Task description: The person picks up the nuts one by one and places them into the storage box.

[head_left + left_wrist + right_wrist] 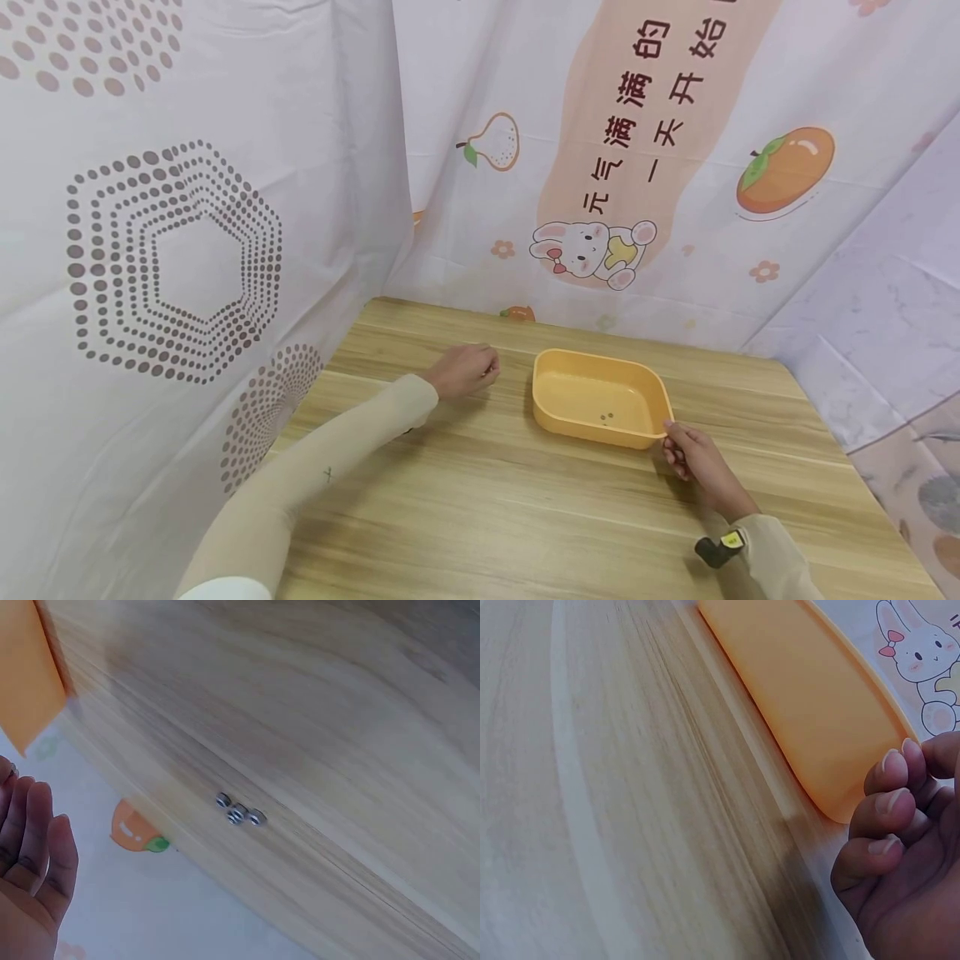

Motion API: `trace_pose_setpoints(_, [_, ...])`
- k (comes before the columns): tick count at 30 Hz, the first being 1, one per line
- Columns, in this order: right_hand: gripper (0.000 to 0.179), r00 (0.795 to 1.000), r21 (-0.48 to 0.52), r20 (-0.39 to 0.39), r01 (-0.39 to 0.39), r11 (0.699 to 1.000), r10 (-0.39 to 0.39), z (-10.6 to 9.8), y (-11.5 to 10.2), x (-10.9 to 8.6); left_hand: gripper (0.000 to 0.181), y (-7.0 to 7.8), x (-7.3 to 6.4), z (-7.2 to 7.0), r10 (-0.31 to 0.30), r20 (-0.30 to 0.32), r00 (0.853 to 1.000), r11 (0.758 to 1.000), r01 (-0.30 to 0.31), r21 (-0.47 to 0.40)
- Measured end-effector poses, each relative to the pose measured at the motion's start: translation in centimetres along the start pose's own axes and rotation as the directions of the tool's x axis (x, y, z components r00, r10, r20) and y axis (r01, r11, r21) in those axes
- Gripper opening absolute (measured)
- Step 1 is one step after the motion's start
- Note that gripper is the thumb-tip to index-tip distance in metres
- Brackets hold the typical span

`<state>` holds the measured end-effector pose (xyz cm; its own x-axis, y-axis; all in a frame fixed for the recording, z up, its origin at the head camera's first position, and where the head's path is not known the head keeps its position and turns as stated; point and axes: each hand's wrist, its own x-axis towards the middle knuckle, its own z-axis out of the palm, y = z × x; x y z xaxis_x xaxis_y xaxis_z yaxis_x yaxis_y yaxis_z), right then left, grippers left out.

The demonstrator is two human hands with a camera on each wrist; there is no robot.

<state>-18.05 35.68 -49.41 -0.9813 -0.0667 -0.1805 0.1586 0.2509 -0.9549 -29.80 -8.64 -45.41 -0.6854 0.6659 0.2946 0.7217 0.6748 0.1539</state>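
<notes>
My left hand (463, 372) is held above the table, left of a yellow-orange tray (538, 410). Its fingers (37, 814) are curled. At the left wrist view's edge, thumb and index finger meet on what looks like a small metal nut (13, 773), mostly cut off. Several small metal nuts (237, 813) lie clustered on the table near its far edge; the head view does not show them. A few more nuts (606, 418) sit inside the tray. With my right hand (697, 462), I pinch the tray's near right corner between thumb and fingers.
The wooden table (465, 500) carries the tray. A white printed curtain (450, 217) hangs along the far edge, with other curtains (315, 208) at the left and right sides. A small black device (716, 550) sits at my right wrist.
</notes>
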Motion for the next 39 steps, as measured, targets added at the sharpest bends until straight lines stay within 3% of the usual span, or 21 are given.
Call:
trace_pose_setpoints(21, [0.048,1.0,0.006,-0.003,-0.01,1.0,0.01,-0.1,-0.1,0.0,0.013,2.7,2.5,0.5,0.046,0.026,0.999,0.999,-0.046,-0.012])
trace_pose_setpoints(39, [0.048,1.0,0.003,0.006,-0.002,1.0,0.002,0.1,-0.1,0.0,0.011,4.6,3.6,0.9,0.067,0.048,0.997,0.996,-0.063,-0.066])
